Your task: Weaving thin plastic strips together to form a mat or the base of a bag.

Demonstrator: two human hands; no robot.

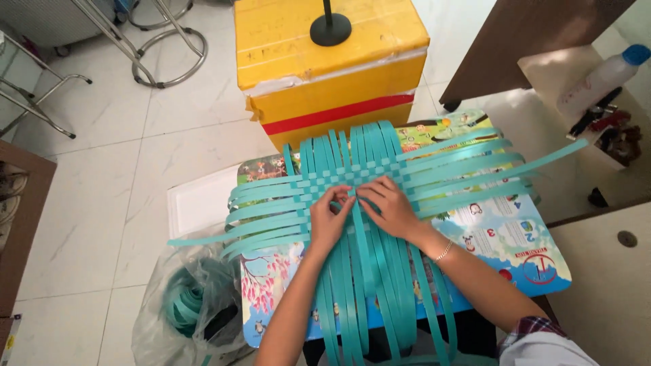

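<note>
At the bottom of the frame, loose teal strips (369, 298) hang over the near edge of the small bench (522, 251), whose top is printed with colourful cartoons. Just above, at centre frame, both hands lie on the woven teal mat (352, 177). The left hand (329, 218) pinches one strip, its fingers (337, 198) together on it at the weave's near edge. The right hand (388, 207) presses flat beside it, fingers (369, 193) slightly spread on the strips, gripping nothing. At lower left a plastic bag (180, 305) holds coiled teal strip. Beyond the mat, at top centre, stands a yellow box (319, 74) with a red band.
</note>
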